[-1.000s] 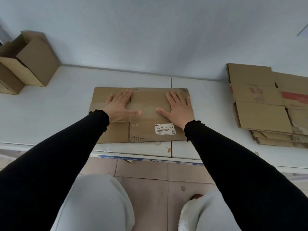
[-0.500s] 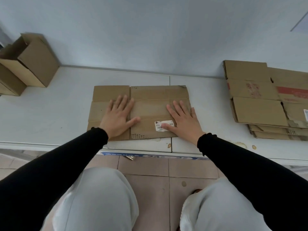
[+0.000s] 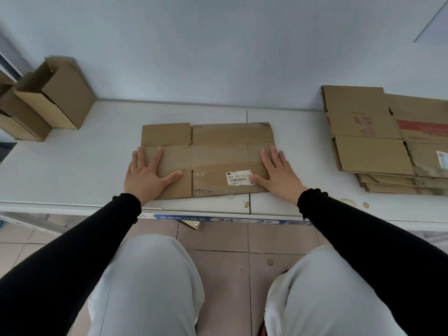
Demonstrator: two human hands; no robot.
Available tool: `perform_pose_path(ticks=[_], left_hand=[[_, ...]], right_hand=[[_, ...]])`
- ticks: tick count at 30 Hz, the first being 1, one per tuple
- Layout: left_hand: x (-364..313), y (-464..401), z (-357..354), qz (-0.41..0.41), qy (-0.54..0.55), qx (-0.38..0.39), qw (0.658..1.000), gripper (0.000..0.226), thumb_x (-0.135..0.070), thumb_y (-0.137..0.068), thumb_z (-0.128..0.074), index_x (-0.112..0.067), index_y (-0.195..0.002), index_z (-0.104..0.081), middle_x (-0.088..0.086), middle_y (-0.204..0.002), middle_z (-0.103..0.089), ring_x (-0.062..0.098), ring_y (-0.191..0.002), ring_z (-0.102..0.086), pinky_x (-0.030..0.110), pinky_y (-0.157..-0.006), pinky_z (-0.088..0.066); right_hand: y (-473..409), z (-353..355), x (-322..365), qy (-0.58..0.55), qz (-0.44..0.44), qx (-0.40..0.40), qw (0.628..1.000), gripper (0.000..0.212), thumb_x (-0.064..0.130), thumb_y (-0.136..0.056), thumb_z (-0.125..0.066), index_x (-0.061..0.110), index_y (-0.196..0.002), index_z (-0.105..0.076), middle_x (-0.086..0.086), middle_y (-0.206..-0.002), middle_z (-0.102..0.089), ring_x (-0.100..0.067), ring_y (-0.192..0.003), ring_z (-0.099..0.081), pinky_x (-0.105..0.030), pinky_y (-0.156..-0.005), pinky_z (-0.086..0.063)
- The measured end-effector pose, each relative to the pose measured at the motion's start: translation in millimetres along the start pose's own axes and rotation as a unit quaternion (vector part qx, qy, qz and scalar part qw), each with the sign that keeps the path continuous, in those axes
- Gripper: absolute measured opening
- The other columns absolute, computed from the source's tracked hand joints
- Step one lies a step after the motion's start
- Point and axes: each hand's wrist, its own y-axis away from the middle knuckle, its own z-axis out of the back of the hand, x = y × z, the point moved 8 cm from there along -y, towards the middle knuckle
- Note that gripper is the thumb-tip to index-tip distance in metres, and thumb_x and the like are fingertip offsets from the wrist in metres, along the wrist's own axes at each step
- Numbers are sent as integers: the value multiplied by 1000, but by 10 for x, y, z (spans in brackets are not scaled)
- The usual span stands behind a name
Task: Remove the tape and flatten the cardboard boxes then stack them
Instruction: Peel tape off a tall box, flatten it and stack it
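Both hands have slid outward since a moment ago, from the middle of the flattened cardboard box (image 3: pixel 208 158) to its two short ends. Nearest, black knit sleeves end in frilled cuffs above pale trousers and tan floor tiles. On the smooth white surface (image 3: pixel 72 170), the left hand (image 3: pixel 145 174) and right hand (image 3: pixel 278 174) lie palm-down with fingers straight and spread, pressing the creased brown sheet flat near the front edge; the right thumb touches a white barcode label (image 3: pixel 238 177). To the right, well apart, a stack of flattened boxes (image 3: pixel 378 141) lies layered, one with a red stripe. Far left, upright boxes (image 3: pixel 55 98) with open flaps stand against the plain wall.
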Motion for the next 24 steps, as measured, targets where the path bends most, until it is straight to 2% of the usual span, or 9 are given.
perform_pose_path(ticks=[4,6,8,10,13,16,17,21,24], left_hand=[[29,-2,24,65,44,48,996,121,-101,-62,-44,-41,-159,-4,21,-166,2,36,-155,3,49,-124,-7],[-13,-17,95,68,128,33,989,109,-82,-70,-66,-35,-158,-22,19,-162,-17,38,-150,-11,51,-122,-18],[-24,-9,192,64,207,-4,976,86,-57,-77,-79,-32,-150,-42,15,-153,-32,37,-143,-25,48,-118,-28],[-42,26,286,56,280,-29,958,69,-34,-82,-82,-29,-143,-52,11,-148,-36,33,-136,-37,39,-113,-34],[-166,67,432,48,357,-42,932,68,-13,-84,-80,-20,-146,-52,8,-148,-41,25,-130,-48,35,-110,-40],[-502,57,627,21,358,-56,932,73,-14,-87,-78,-22,-152,-45,6,-147,-49,20,-120,-52,34,-104,-42],[-668,45,694,10,364,-56,930,74,-16,-88,-77,-25,-152,-43,5,-146,-50,21,-120,-52,35,-105,-42],[-1581,-36,864,-57,371,-24,926,82,-22,-87,-79,-33,-156,-35,6,-144,-46,23,-123,-53,40,-104,-46],[-2410,-69,832,-121,347,14,930,90,-24,-87,-80,-33,-159,-27,5,-139,-40,22,-119,-50,39,-101,-46]], right_hand=[[79,70,19,-42,-86,-38,995,116,84,-79,-54,23,-163,-1,-16,-169,-4,-34,-156,-1,-46,-124,-13],[100,143,31,-77,-98,-61,990,109,72,-81,-66,23,-162,-13,-16,-164,-19,-34,-151,-12,-45,-119,-23],[125,200,-12,-160,-93,-74,980,99,55,-86,-73,23,-162,-18,-12,-163,-19,-32,-149,-16,-41,-118,-24],[172,291,-95,-258,-81,-85,959,93,39,-88,-77,23,-161,-22,-5,-163,-16,-26,-146,-26,-34,-117,-29],[297,519,-237,-306,-67,-116,942,84,29,-90,-77,25,-159,-29,2,-157,-23,-11,-132,-40,-19,-103,-32],[464,862,-424,-315,-51,-167,933,79,23,-90,-77,20,-157,-36,0,-151,-30,23,-101,-44,5,-84,-28],[540,1004,-525,-315,-50,-184,930,77,22,-90,-77,19,-157,-37,1,-151,-31,26,-96,-44,8,-77,-28],[983,1597,-1144,-309,-76,-246,915,76,25,-88,-79,29,-154,-41,7,-157,-35,16,-103,-47,1,-83,-32],[1342,1898,-1759,-323,-96,-290,896,77,29,-85,-81,41,-151,-42,9,-135,-54,4,-108,-55,-9,-82,-38]])
